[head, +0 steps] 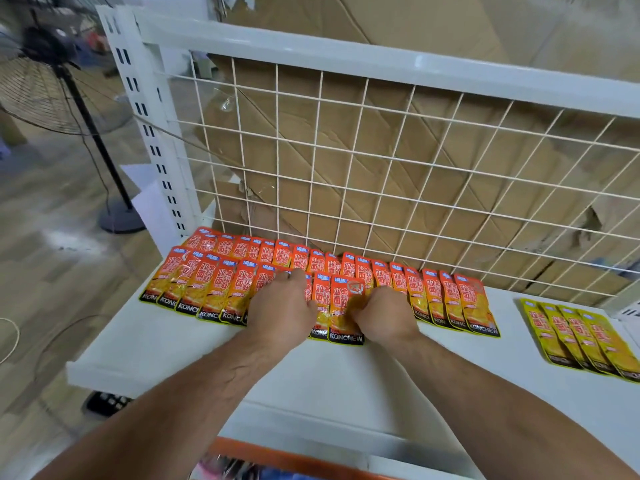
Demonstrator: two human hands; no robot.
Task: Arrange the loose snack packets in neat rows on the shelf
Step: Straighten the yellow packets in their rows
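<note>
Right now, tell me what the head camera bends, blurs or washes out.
Head view: wide-angle distortion bows the top rail and wire grid; the fan at far left is soft; print on the orange packets reads sharp at centre; the yellow packets stretch at the right edge; light is flat, shadows faint.

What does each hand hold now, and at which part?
Right hand pinches the front orange packet at its right edge, it seems. Left hand lies on neighbouring packets; grip cannot be told.
</note>
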